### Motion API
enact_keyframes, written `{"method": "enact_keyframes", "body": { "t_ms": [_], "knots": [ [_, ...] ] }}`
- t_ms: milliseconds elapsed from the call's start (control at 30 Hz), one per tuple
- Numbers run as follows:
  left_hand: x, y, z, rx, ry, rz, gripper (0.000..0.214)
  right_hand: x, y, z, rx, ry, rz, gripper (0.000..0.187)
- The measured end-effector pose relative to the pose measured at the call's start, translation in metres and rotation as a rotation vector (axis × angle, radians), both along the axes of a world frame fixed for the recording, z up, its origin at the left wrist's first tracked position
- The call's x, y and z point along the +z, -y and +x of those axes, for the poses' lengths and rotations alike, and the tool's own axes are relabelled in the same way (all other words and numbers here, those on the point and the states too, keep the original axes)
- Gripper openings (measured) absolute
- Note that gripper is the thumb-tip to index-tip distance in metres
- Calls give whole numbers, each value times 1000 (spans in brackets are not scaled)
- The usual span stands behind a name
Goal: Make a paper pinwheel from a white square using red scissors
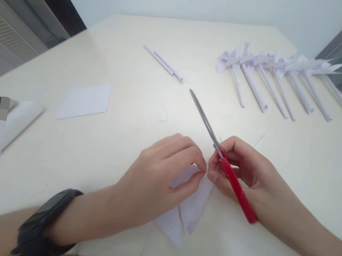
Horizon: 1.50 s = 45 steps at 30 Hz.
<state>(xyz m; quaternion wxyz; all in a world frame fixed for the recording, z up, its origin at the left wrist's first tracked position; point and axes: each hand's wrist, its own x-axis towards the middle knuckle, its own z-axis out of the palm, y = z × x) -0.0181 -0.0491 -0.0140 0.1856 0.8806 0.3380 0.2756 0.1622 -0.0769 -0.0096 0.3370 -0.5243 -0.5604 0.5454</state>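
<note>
Near the table's front edge, my left hand [165, 180] pinches a piece of white paper [195, 203] between thumb and fingertips. The paper hangs below the fingers in pointed flaps, with a slit between two of them. My right hand [239, 169] is closed around a pair of red-handled scissors [237, 190]. Their grey blades lie together and point up and to the left, away from the paper. The right fingertips meet the left ones at the paper's upper edge; whether they grip it too is hidden.
Several paper pinwheels [300, 71] on rolled paper sticks lie in a row at the back right. Thin paper rolls [165, 63] rest at the back middle, a white sheet [86, 102] at the left. Small paper scraps [164, 115] lie on the table [115, 144].
</note>
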Motion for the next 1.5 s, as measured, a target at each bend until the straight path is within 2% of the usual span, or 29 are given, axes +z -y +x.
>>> {"method": "enact_keyframes", "body": {
  "t_ms": [167,267,467,600,733,1033,1133,1267,1400,1500],
  "knots": [
    [-1,-7,-3,50,36,-142,12,4,-2,4,-34,-40,16,21],
    [0,-8,-4,62,2,-129,8,2,-5,7,-77,-36,23,24],
    [-2,5,-6,-42,-264,-77,14,-5,-8,10,-96,4,26,23],
    [-6,9,-8,-29,-380,-123,9,-6,-9,12,-84,9,19,21],
    [-6,8,-9,-8,-394,-154,13,-6,-9,14,-71,9,6,19],
    [-9,14,-6,-69,-418,-167,5,-7,-11,13,-68,30,25,18],
    [-7,12,-6,-73,-386,-198,9,-8,-11,14,-62,30,32,17],
    [0,5,-6,-89,-221,-368,10,-10,-8,15,-35,25,31,18],
    [8,-1,-5,-63,-17,-644,7,-8,-7,13,43,-66,13,21],
    [7,-3,-5,-24,151,-849,4,-1,-5,10,113,-169,-13,25]
  ]
}}
